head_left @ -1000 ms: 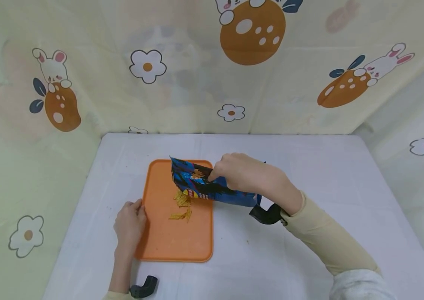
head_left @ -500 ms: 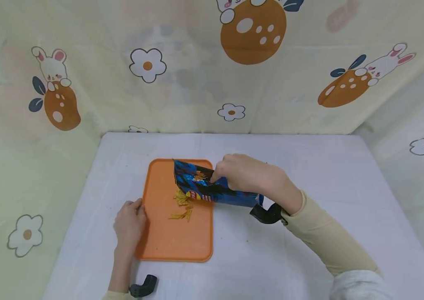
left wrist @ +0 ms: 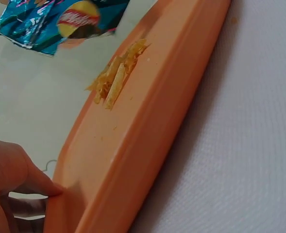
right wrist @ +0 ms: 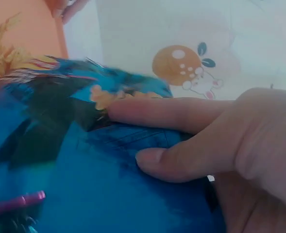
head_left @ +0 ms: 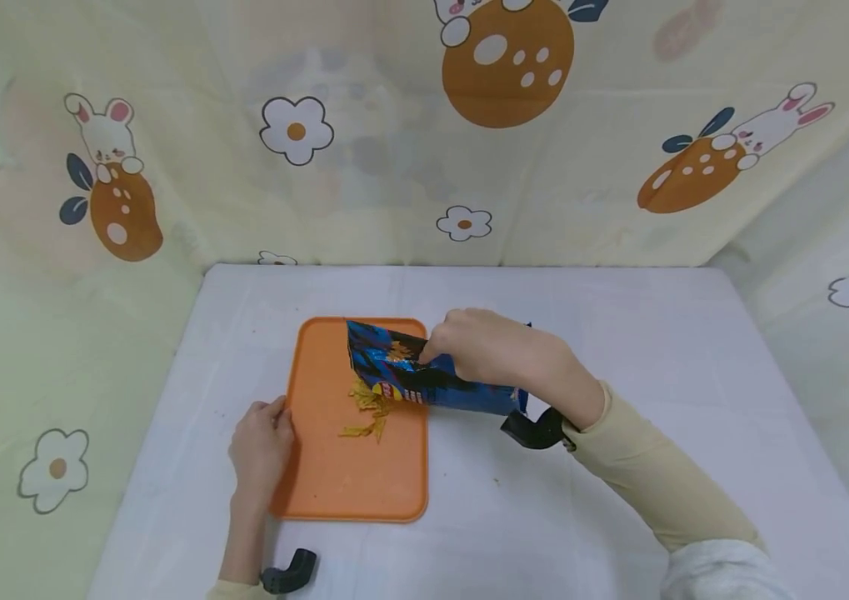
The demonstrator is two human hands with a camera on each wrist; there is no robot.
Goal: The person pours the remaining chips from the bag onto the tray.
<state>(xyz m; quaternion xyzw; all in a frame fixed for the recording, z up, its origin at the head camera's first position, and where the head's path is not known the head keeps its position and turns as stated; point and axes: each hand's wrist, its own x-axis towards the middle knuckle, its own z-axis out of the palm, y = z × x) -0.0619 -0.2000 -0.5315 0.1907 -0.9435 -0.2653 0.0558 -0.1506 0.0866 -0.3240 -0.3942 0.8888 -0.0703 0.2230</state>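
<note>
My right hand (head_left: pixel 487 346) grips a blue chip bag (head_left: pixel 461 393) by its upper side, thumb and index finger lying along the foil in the right wrist view. The bag is tilted, its open end over the orange tray (head_left: pixel 349 483). Below that mouth, a small heap of yellow chips (head_left: pixel 370 398) lies on the tray, and more strips (left wrist: pixel 116 80) show in the left wrist view. With thumb and curled fingers, my left hand (head_left: pixel 262 446) pinches the tray's left rim. The fingers under the rim are partly hidden in the head view.
A white-covered table (head_left: pixel 581 517) bears the tray. Tiny crumbs (head_left: pixel 496 481) lie to the tray's right. A patterned curtain (head_left: pixel 364 183) rises behind the table's back edge and along both sides. Each wrist carries a black camera mount (head_left: pixel 289 572).
The bag has shifted slightly to the right and jiggled over the tray. The chip heap beneath its mouth looks a little larger. My left hand has stayed at the rim.
</note>
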